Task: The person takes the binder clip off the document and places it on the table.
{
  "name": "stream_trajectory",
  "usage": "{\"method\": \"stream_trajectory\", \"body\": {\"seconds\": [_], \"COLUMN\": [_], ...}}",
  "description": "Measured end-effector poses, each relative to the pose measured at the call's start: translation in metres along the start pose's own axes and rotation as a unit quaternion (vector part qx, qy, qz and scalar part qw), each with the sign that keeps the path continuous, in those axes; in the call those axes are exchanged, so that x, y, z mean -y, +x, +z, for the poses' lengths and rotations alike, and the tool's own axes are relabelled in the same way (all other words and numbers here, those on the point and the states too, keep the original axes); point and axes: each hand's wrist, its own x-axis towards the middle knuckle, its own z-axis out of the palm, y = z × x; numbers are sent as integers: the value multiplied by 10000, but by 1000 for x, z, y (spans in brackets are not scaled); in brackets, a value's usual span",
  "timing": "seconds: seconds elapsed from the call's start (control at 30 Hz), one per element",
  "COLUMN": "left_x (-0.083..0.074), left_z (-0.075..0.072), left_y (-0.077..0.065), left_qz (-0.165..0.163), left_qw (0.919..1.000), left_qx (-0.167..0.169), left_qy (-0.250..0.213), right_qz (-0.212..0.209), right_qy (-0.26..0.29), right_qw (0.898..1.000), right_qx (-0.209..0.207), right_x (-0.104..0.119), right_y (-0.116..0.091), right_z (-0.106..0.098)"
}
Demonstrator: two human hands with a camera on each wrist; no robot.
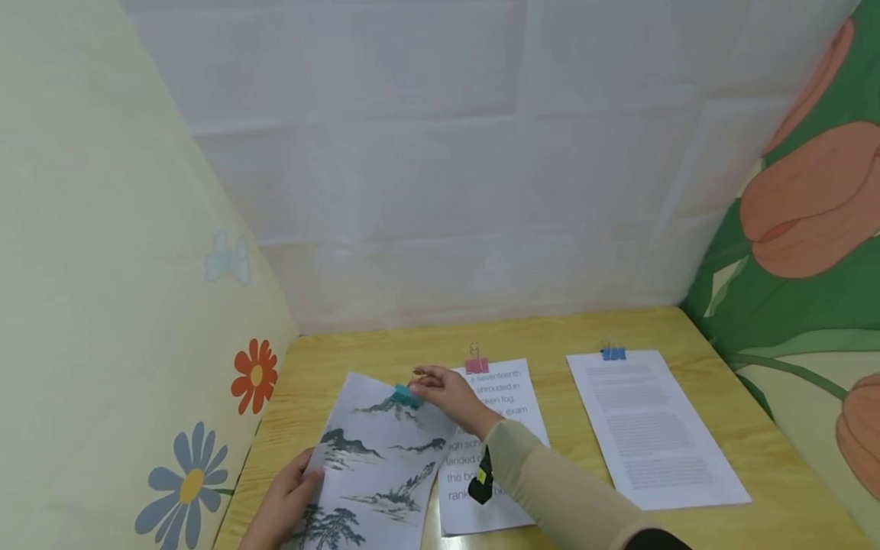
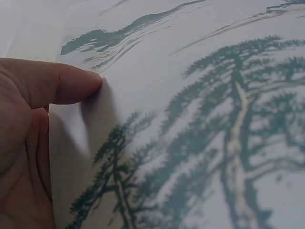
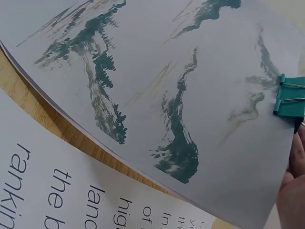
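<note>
A sheet printed with ink-wash mountains and pine trees (image 1: 385,458) is held tilted over the left part of the table. My left hand (image 1: 292,493) grips its left edge, the thumb (image 2: 71,83) pressed on the printed face and the other fingers mostly hidden behind. At the top edge a teal binder clip (image 1: 407,396) sits on the paper. My right hand (image 1: 450,393) pinches at this clip from its far side. In the right wrist view the teal clip (image 3: 290,97) bites the paper, with the fingers partly cut off by the frame.
Right of the painting, partly under it and my right arm, lies a large-print text sheet (image 1: 491,519) with a pink binder clip (image 1: 477,365). Farther right is a small-print stack (image 1: 649,428) with a blue clip (image 1: 613,354). Painted panels and a white sheet surround the wooden table (image 1: 564,336).
</note>
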Motion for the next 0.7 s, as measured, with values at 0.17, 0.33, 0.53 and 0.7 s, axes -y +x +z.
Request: {"method": "stream_trajectory", "body": {"seconds": [0.17,0.33,0.53,0.7], "left_x": [1,1,2,3], "left_z": [0,1,2,1], "left_y": [0,1,-1,-2], "left_qz": [12,-133,-157,-245], "left_qw": [10000,9999,9999,9997], "left_qx": [10,34,14,24], "left_qy": [11,-10,-16,-33], "right_qz": [-8,-22,-29,-231], "right_qy": [140,-114,-493,-497], "right_qw": [9998,9998,9984,9975], "right_qx": [-123,-190,-284,-454], "right_x": [0,1,0,1], "right_y": [0,-1,-2,-1], "right_z": [5,6,7,8]}}
